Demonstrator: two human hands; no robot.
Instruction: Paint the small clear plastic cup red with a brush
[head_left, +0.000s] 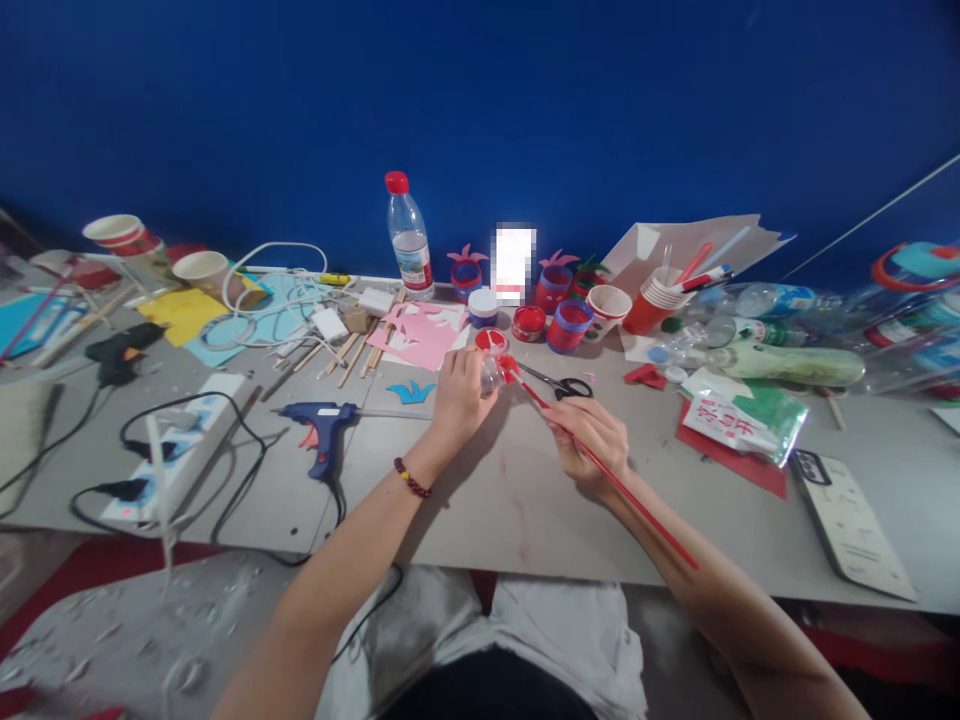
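Note:
My left hand [459,398] is closed around a small clear plastic cup [490,374], which looks like a cut bottle end, partly coated in red paint. In my right hand [589,440] is a long red paintbrush [626,497], its tip touching the red patch on the cup. Just behind the cup lies a round lid [492,341] with red paint in it. An open jar of red paint [529,322] stands beside it. Black-handled scissors [571,387] rest behind my right hand. Left of my left hand lies a blue paper cutout [411,392].
A blue glue gun [322,430] and a power strip [180,445] with cords lie to the left. A plastic bottle [409,240] and painted cups [569,326] stand behind. Plastic bottles [795,362] and a phone [851,520] are on the right.

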